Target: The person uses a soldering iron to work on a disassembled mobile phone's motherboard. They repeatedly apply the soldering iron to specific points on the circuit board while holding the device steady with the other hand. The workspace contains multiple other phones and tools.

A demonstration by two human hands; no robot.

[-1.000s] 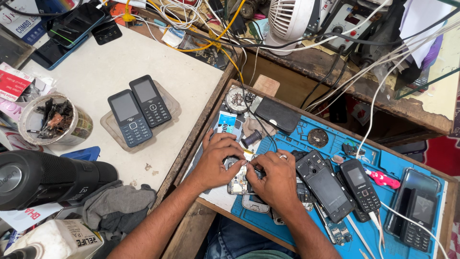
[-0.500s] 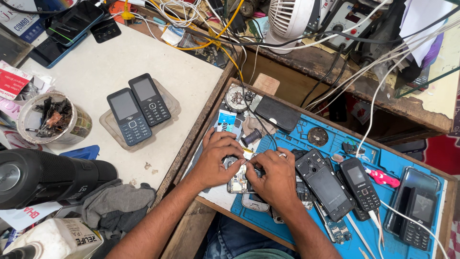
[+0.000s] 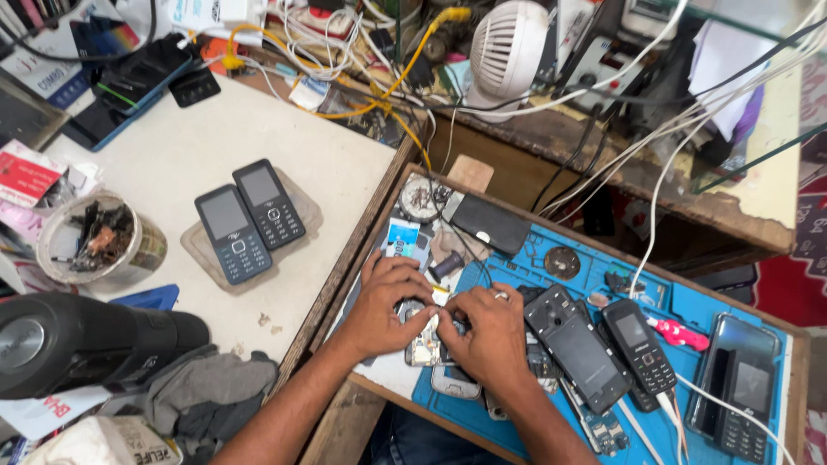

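My left hand (image 3: 385, 303) and my right hand (image 3: 486, 335) are pressed together over a small opened phone (image 3: 424, 343) lying on a white sheet at the left of the blue work mat (image 3: 689, 301). Both hands grip the phone, and their fingers hide most of it. A silver phone part (image 3: 455, 383) lies just below my right hand. An opened black phone (image 3: 575, 346) lies to the right of that hand.
Two dark keypad phones (image 3: 250, 218) rest on a clear tray on the white table. A cup of small parts (image 3: 99, 237), a black cylinder speaker (image 3: 82, 341) and grey cloth (image 3: 202, 392) sit at left. More phones (image 3: 739, 383) lie on the mat's right. A white fan (image 3: 508, 47) and tangled cables stand behind.
My hands have stayed together on the small phone, with only slight finger shifts. The view has drifted a little; nothing else on the bench has moved.
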